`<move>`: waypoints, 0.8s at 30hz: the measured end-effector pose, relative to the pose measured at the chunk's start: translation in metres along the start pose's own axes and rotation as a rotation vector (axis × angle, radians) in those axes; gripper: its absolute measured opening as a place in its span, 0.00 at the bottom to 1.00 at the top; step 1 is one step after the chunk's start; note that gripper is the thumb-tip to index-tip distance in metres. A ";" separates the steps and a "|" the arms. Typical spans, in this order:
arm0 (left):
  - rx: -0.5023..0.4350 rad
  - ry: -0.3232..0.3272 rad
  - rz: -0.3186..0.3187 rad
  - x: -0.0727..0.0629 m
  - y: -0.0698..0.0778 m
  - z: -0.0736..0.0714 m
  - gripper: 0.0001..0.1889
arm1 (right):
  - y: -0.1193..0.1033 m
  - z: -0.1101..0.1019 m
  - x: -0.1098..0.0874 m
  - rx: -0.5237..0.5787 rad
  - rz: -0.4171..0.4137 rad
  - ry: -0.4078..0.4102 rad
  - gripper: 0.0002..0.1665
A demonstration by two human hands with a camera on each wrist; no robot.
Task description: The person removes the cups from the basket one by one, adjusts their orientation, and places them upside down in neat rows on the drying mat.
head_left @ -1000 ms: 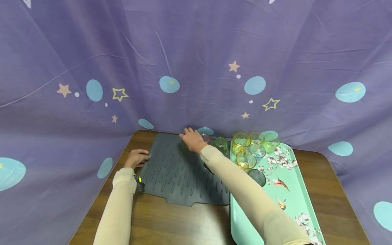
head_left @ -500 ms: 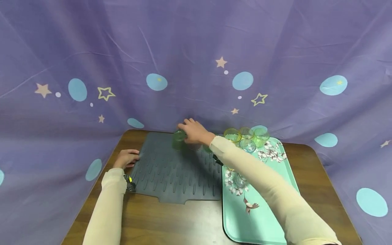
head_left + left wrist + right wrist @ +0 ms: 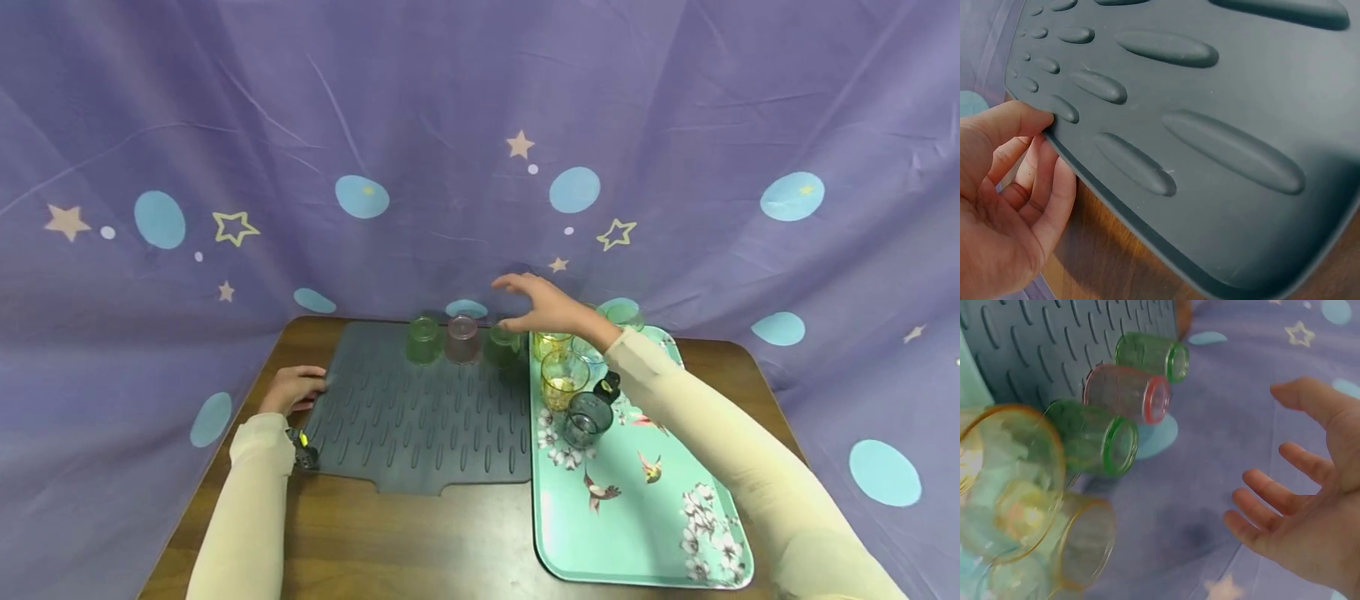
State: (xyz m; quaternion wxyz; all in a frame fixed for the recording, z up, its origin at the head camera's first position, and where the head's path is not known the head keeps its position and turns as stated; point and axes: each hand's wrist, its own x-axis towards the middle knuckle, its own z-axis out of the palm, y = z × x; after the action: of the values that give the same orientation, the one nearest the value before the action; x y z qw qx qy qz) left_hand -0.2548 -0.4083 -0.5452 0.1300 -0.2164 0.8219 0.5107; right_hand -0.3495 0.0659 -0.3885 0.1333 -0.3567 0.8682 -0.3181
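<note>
With the left hand (image 3: 997,219), I pinch the left edge of the dark grey mat with raised oval ribs (image 3: 420,425), thumb on top and fingers curled beneath. Near the mat's far edge, I register three upturned transparent tumblers in a row: left green tumbler (image 3: 424,343), pink tumbler (image 3: 462,342), right green tumbler (image 3: 501,348). I position the right hand (image 3: 551,306) near this row, fingers extended, spread and apart from the tumblers. Immediately right of the mat, the mint-green floral tray (image 3: 600,542) bears a transparent yellow glass (image 3: 564,381), a smoky grey glass (image 3: 588,421) and further glasses behind.
</note>
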 end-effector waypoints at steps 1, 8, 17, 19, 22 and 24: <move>0.000 -0.003 0.001 0.000 0.000 0.000 0.26 | 0.004 -0.003 -0.007 0.026 0.002 0.000 0.41; -0.002 -0.011 -0.004 0.001 -0.004 -0.003 0.26 | 0.034 -0.010 -0.056 0.117 -0.020 0.003 0.45; 0.012 -0.014 0.010 0.000 0.000 -0.003 0.26 | 0.067 -0.006 -0.112 0.136 -0.010 0.043 0.47; 0.014 -0.012 0.007 0.001 0.000 -0.002 0.27 | 0.074 -0.004 -0.121 0.153 0.015 0.029 0.45; 0.012 -0.011 0.000 0.002 0.001 0.000 0.27 | 0.085 0.000 -0.132 0.176 0.052 0.006 0.40; 0.011 -0.013 -0.002 0.004 0.001 0.001 0.27 | 0.092 0.004 -0.139 0.193 0.072 -0.017 0.39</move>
State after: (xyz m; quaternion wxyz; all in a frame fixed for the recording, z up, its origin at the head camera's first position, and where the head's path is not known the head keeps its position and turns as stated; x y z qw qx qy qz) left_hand -0.2582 -0.4077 -0.5469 0.1370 -0.2129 0.8237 0.5074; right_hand -0.2985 0.2118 -0.4508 0.1857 -0.3134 0.8446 -0.3925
